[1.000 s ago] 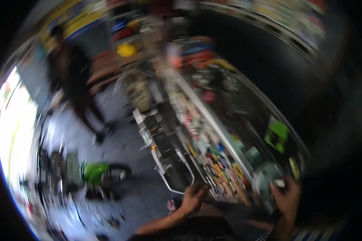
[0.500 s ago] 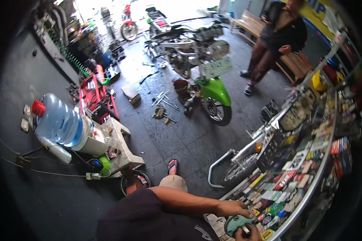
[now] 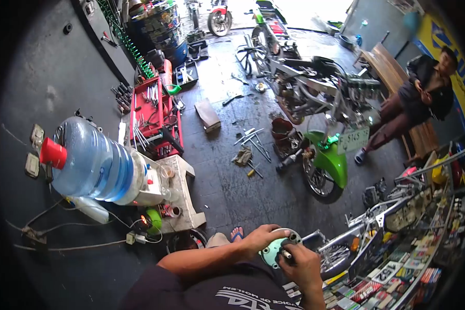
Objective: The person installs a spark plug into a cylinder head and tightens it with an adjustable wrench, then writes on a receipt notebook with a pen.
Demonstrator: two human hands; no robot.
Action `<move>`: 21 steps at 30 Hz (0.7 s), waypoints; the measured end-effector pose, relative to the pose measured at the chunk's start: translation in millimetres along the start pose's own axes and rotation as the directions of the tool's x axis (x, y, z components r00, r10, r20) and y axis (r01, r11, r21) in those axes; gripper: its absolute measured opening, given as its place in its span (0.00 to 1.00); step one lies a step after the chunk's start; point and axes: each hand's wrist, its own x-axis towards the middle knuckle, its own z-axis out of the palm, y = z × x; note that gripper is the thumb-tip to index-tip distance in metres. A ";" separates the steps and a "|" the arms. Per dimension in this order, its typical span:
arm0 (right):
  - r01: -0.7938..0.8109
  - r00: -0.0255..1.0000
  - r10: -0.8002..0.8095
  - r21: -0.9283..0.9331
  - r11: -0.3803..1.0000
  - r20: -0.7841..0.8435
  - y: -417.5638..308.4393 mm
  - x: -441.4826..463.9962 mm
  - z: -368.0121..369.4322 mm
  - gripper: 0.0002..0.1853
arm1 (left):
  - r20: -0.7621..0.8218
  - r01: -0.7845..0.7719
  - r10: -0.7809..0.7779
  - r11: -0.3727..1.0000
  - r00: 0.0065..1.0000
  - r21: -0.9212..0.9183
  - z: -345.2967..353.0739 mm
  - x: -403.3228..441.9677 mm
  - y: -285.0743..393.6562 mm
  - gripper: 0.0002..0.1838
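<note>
On your far left, the blue water bottle point(image 3: 95, 160) lies tilted with its red cap outward, its other end at the dispenser point(image 3: 142, 178); the pale stool point(image 3: 191, 212) bears that dispenser, probably to lift it off the floor; beyond it, the red tool chest point(image 3: 139, 89) stands by the wall with tools lying in it, likely left uncovered so they can be picked out quickly.

In the near middle, your left hand point(image 3: 261, 240) is partly closed on the left edge of the pale green round cover point(image 3: 268, 254), thumb on top, the other fingers mostly hidden; that edge grip seems meant to steady it and leave its face exposed; the cover sits just in front of your shirt, where you can look down on it; your right hand point(image 3: 300, 264) is curled nearly closed around a small dark part point(image 3: 287, 254) with a pale tip, against the cover's right side; whether the two are joined, you cannot tell from here.

Farther right stands the partly stripped motorcycle point(image 3: 331, 163), its green front fender towards you; the display case point(image 3: 429, 258) of small boxes fills the near right; beyond it, a person point(image 3: 426, 95) stands before the wooden bench point(image 3: 398, 82).
</note>
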 end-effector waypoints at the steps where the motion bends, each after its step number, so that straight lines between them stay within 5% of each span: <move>1: 0.009 1.000 -0.009 0.001 1.000 0.009 -2.1 26.1 -0.8 0.16 | 0.038 -0.002 0.003 0.999 0.999 -0.036 -18.2 6.6 9.7 0.25; 2: 0.043 0.997 -0.044 0.018 0.999 0.056 -5.3 53.4 -4.2 0.16 | 0.031 -0.008 0.009 0.999 0.999 -0.042 -37.4 11.6 19.9 0.25; 4: 0.089 0.990 -0.092 0.035 0.995 0.105 -5.3 101.3 -5.8 0.17 | 0.283 0.154 0.011 0.817 0.959 -0.555 -70.6 22.1 49.1 0.29; 6: 0.178 0.975 -0.193 0.131 0.975 0.111 0.2 151.2 -3.5 0.18 | 0.260 0.064 0.131 0.777 0.957 -0.626 -112.2 54.5 54.1 0.34; 8: 0.232 0.960 -0.254 0.175 0.957 0.118 0.5 207.0 -2.0 0.20 | 0.400 0.195 0.213 0.616 0.891 -0.763 -141.1 66.0 77.7 0.36; 9: 0.287 0.931 -0.317 0.176 0.942 0.179 -2.1 237.9 -2.9 0.21 | 0.260 0.235 0.297 0.120 0.919 -0.965 -145.6 71.6 97.1 0.46; 10: 0.338 0.895 -0.375 0.182 0.924 0.242 -5.2 265.1 -3.8 0.22 | 0.251 0.226 0.306 0.115 0.918 -0.967 -151.3 71.8 116.0 0.46; 12: 0.376 0.871 -0.413 0.182 0.909 0.265 -11.0 325.2 -0.4 0.23 | 0.358 0.075 0.355 0.612 0.864 -0.788 -171.3 67.6 166.5 0.49; 13: 0.425 0.828 -0.457 0.169 0.890 0.324 -15.8 353.5 0.3 0.23 | 0.413 0.050 0.443 0.632 0.795 -0.774 -180.7 67.7 194.1 0.53; 16: 0.494 0.728 -0.518 0.180 0.850 0.448 -34.7 427.5 4.3 0.23 | 0.274 -0.076 0.425 0.645 0.863 -0.760 -215.2 58.3 252.9 0.53; 18: 0.572 0.672 -0.584 0.181 0.800 0.454 -47.1 479.7 12.7 0.23 | 0.230 -0.122 0.472 0.604 0.851 -0.788 -244.9 60.9 294.3 0.46; 20: 0.576 0.662 -0.580 0.171 0.799 0.475 -52.3 528.2 30.1 0.23 | 0.077 -0.270 0.377 0.779 0.923 -0.566 -293.8 71.2 325.9 0.36; 21: 0.568 0.672 -0.561 0.150 0.809 0.483 -53.3 552.3 42.6 0.23 | 0.027 -0.348 0.440 0.745 0.898 -0.569 -313.5 78.3 350.5 0.27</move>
